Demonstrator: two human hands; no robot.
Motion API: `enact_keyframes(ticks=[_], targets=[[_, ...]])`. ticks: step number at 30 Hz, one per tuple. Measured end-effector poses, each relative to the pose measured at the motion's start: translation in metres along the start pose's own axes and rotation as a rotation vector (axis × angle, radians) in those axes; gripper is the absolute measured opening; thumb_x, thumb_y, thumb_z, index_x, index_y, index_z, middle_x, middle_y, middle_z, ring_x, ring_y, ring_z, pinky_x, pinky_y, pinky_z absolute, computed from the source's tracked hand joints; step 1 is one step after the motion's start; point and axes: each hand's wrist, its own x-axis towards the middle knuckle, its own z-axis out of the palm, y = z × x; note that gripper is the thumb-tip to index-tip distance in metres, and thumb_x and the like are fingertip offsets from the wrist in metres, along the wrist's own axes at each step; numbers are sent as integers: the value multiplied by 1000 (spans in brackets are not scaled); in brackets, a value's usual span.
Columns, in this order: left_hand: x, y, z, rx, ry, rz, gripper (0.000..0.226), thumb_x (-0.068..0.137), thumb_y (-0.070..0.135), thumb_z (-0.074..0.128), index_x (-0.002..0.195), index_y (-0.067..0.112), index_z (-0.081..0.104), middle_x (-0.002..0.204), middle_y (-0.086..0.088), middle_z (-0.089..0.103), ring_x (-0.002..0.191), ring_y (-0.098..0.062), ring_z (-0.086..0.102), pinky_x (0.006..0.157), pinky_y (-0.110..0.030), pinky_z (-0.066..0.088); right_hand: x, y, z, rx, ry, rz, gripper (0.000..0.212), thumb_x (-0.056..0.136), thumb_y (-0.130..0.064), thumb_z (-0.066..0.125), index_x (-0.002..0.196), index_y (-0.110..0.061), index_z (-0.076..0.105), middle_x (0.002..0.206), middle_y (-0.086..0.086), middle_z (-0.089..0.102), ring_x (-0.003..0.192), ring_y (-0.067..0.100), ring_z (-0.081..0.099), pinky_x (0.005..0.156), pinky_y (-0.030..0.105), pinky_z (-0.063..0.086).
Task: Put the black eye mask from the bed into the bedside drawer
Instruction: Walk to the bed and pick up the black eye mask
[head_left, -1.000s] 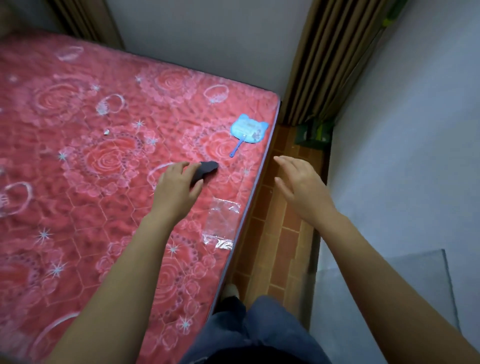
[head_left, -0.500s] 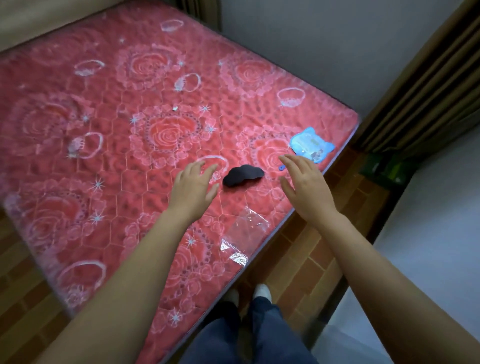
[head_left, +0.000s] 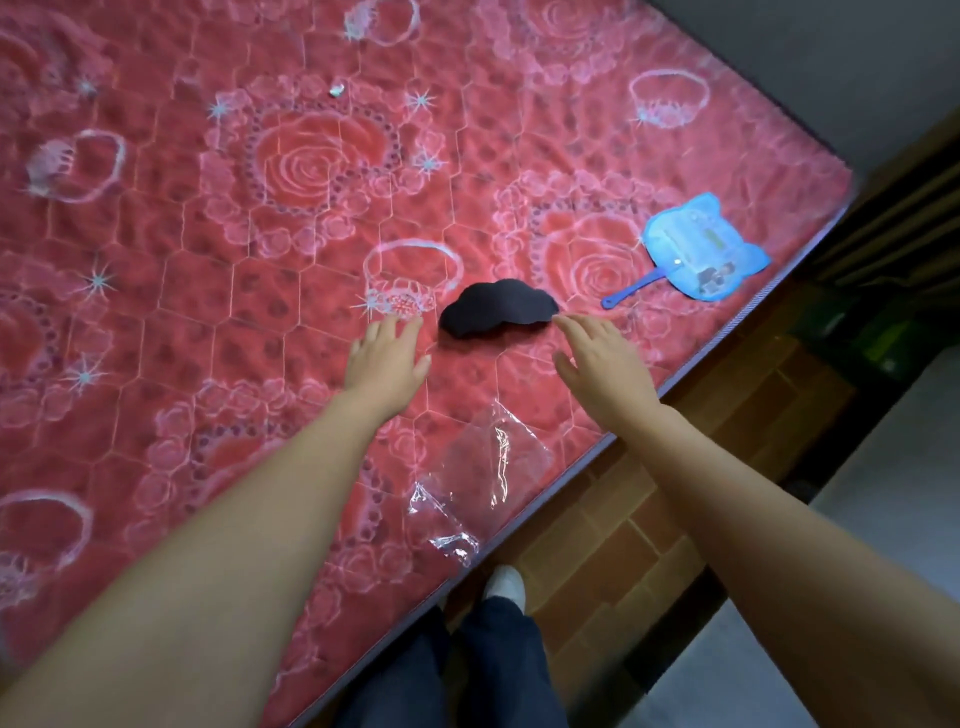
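Observation:
The black eye mask (head_left: 496, 308) lies flat on the red rose-patterned bed (head_left: 260, 260), near its right edge. My left hand (head_left: 387, 358) hovers just left of the mask, fingers spread, holding nothing. My right hand (head_left: 602, 364) is open just right of the mask, its fingertips close to the mask's right end. The bedside drawer is out of view.
A blue cat-shaped hand fan (head_left: 698, 252) lies on the bed right of the mask. A clear plastic bag (head_left: 478, 483) rests near the bed's edge below my hands. Brick floor (head_left: 649, 519) and a grey surface (head_left: 883, 519) lie to the right; my legs stand at the bottom.
My left hand has let go of the mask and drawn back to its left. My right hand has moved from over the floor to the mask's right end. The view has turned toward the bed.

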Motion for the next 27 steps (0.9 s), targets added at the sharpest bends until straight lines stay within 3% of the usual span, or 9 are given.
enact_keyframes(ticks=[6, 11, 14, 16, 18, 20, 22, 24, 27], targets=[[68, -20, 87, 0, -79, -79, 67, 92, 35, 46, 146, 20, 9, 157, -15, 4, 144, -31, 4, 116, -50, 10, 54, 35, 84, 93, -14, 76, 45, 93, -19, 44, 136, -6, 37, 139, 15, 45, 124, 32, 41, 100, 41, 34], [91, -29, 129, -105, -119, -267, 82, 88, 47, 48, 146, 21, -2, 156, -15, -12, 144, -30, -12, 115, -54, 1, 84, 41, 124, 411, 23, 354, 37, 94, -29, 43, 121, -4, 48, 119, 19, 59, 109, 35, 54, 91, 44, 45], [95, -36, 144, -99, -112, -274, 82, 87, 52, 45, 146, 24, -4, 156, -11, -15, 144, -27, -14, 115, -53, -1, 103, 39, 137, 605, 33, 538, 34, 92, -35, 44, 106, -5, 54, 101, 14, 64, 100, 30, 57, 85, 39, 43], [96, -39, 149, -108, -102, -272, 82, 86, 54, 45, 146, 26, -4, 157, -9, -16, 144, -25, -14, 116, -51, -2, 115, 37, 140, 751, 30, 680, 35, 91, -39, 43, 96, -7, 55, 94, 13, 63, 94, 31, 59, 84, 43, 46], [98, -41, 151, -112, -105, -276, 82, 86, 54, 44, 145, 27, -6, 156, -8, -17, 144, -23, -15, 116, -50, -3, 126, 35, 145, 966, 33, 813, 38, 91, -38, 44, 100, -3, 57, 102, 21, 67, 92, 35, 63, 83, 47, 51], [99, -42, 154, -111, -115, -276, 82, 86, 55, 43, 145, 28, -8, 156, -8, -19, 143, -23, -17, 116, -50, -5, 136, 32, 149, 1197, 67, 892, 34, 92, -31, 45, 107, -2, 56, 108, 25, 66, 84, 31, 65, 65, 38, 54], [99, -43, 157, -107, -122, -274, 82, 86, 56, 41, 144, 29, -10, 155, -7, -21, 143, -22, -19, 116, -49, -6, 142, 31, 150, 1357, 104, 948, 25, 91, -21, 48, 106, -2, 55, 113, 28, 64, 84, 33, 64, 58, 32, 52], [100, -44, 159, -101, -123, -271, 81, 86, 57, 40, 144, 30, -11, 155, -7, -22, 142, -21, -20, 116, -49, -8, 146, 30, 150, 1475, 148, 992, 11, 90, -11, 49, 95, -3, 54, 112, 28, 63, 86, 37, 65, 64, 36, 54], [100, -47, 162, -99, -125, -267, 81, 86, 58, 38, 143, 30, -13, 155, -6, -23, 142, -21, -21, 115, -48, -8, 147, 31, 151, 1602, 169, 1012, 6, 89, -4, 50, 84, -3, 53, 87, 17, 62, 68, 28, 62, 85, 41, 53]])
